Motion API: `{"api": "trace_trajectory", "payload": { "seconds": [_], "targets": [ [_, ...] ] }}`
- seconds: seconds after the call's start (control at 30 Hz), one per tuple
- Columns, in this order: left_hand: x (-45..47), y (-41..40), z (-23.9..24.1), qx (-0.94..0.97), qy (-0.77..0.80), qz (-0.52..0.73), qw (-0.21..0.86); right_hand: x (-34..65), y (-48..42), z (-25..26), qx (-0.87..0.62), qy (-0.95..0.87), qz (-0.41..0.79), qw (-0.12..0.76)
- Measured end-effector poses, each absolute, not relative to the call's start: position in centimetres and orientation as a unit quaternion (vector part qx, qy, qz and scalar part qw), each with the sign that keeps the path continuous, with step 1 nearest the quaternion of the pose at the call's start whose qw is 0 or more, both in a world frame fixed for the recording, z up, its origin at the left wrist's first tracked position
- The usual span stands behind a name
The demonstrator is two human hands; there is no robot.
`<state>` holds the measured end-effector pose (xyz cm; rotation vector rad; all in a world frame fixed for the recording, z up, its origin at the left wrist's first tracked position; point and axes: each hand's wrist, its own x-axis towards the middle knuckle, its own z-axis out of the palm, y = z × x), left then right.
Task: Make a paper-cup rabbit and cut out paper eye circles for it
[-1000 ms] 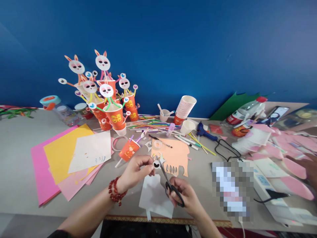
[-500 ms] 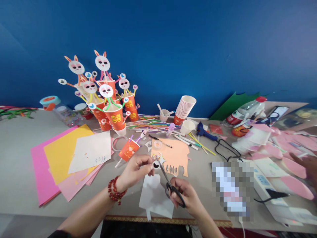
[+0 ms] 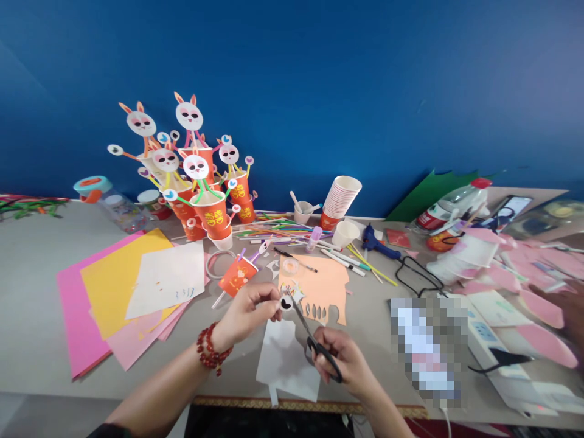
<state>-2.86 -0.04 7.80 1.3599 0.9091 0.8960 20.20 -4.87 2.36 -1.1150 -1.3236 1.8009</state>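
Note:
Between the fingertips of my left hand point(image 3: 253, 310) is a small white paper piece point(image 3: 286, 303) with a black heart-like mark on it. My right hand point(image 3: 340, 359) grips black-handled scissors point(image 3: 306, 325), their blades pointing up and left beside the paper piece. Whether the blades touch its edge I cannot tell. Under the hands lies a white sheet of paper point(image 3: 288, 362). Just beyond the blades is a cut-up peach paper sheet point(image 3: 326, 283). An orange-red paper cup point(image 3: 238, 275) with purple straws lies tilted beyond my left hand.
Paper-cup rabbit figures point(image 3: 214, 213) stand at the back left, near coloured paper sheets point(image 3: 98, 298). Stacked cups point(image 3: 340, 198), a blue glue gun point(image 3: 379, 243) and a power strip point(image 3: 486, 340) are to the right. Another person's hand point(image 3: 559, 304) reaches in at the right edge.
My left hand and the paper piece have shifted very slightly left, and the piece has turned a little. The scissors stay nearly in place. The other person's hand has moved a little to the left.

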Motion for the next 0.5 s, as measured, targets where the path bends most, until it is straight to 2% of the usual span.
{"api": "trace_trajectory", "payload": {
  "seconds": [0.5],
  "targets": [
    [-3.06,0.1,8.22,0.599,0.389,0.389,0.582,20.36,-4.89,2.37,-0.417,-0.515,0.683,0.307]
  ]
}}
